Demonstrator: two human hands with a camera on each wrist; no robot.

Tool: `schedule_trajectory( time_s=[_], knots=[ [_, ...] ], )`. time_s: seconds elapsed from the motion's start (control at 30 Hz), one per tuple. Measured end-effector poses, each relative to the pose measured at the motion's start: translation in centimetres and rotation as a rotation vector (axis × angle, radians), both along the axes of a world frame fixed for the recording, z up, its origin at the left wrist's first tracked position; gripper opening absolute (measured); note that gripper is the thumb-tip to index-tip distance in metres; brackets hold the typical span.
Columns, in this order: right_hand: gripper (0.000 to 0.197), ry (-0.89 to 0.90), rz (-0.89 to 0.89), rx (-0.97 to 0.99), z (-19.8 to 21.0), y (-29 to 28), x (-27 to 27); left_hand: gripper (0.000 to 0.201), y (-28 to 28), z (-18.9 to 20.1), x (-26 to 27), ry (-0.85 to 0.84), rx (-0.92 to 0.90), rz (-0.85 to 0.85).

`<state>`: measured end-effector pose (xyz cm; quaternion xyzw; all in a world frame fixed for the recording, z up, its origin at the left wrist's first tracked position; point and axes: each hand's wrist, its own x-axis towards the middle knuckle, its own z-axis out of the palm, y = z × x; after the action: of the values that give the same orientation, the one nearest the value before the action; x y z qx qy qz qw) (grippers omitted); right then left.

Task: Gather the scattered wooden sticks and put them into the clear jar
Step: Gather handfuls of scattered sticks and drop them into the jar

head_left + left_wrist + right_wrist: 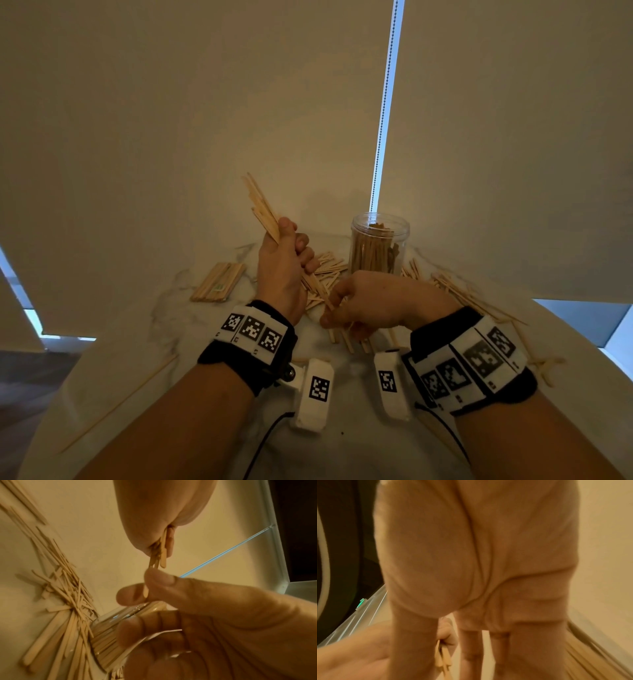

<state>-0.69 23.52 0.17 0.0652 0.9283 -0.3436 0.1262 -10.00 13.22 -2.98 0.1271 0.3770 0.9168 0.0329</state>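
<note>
While my left hand (pixel 286 263) grips a bundle of pale flat wooden sticks (pixel 262 207) upright, its fingers curled tight round them, my right hand (pixel 370 301) pinches one more stick from the loose pile (pixel 325 274) on the white marbled surface (pixel 342 442). I judge this the gathering step. Next I must carry the bundle to the part-filled clear plastic jar (pixel 379 245) at one o'clock and lower it in endwise.

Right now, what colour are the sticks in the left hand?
Pale natural wood, the sticks in the left hand; head view shows it best.
</note>
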Motion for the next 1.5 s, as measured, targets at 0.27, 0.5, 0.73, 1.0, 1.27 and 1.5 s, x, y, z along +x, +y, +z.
schedule_trajectory(
  time_s=[0.27,0.5,0.73,1.0,1.27,1.5],
  knots=[
    [0.014,0.131,-0.053,-0.263,-0.1,-0.4,-0.6,0.033,0.5,0.0,0.7,0.011,-0.032,-0.084],
    [0.018,0.166,-0.03,-0.277,0.2,0.3,-0.4,0.034,0.1,0.5,1.1,0.118,-0.202,-0.21],
    [0.038,0.772,-0.488,-0.164,3.0,3.6,0.0,0.038,-1.0,-0.3,0.7,0.535,-0.842,-0.223],
    [0.054,0.83,-0.48,-0.115,4.5,3.6,1.5,0.032,-0.4,0.6,2.4,0.93,-1.25,-0.168],
    [0.044,0.6,-0.307,0.113,2.3,2.9,0.0,0.021,-1.0,1.6,2.0,1.048,-1.579,-0.044],
    [0.038,0.641,-0.174,0.553,0.4,1.8,-1.1,0.058,-1.4,2.3,2.2,0.957,-1.496,0.005]
  ],
)
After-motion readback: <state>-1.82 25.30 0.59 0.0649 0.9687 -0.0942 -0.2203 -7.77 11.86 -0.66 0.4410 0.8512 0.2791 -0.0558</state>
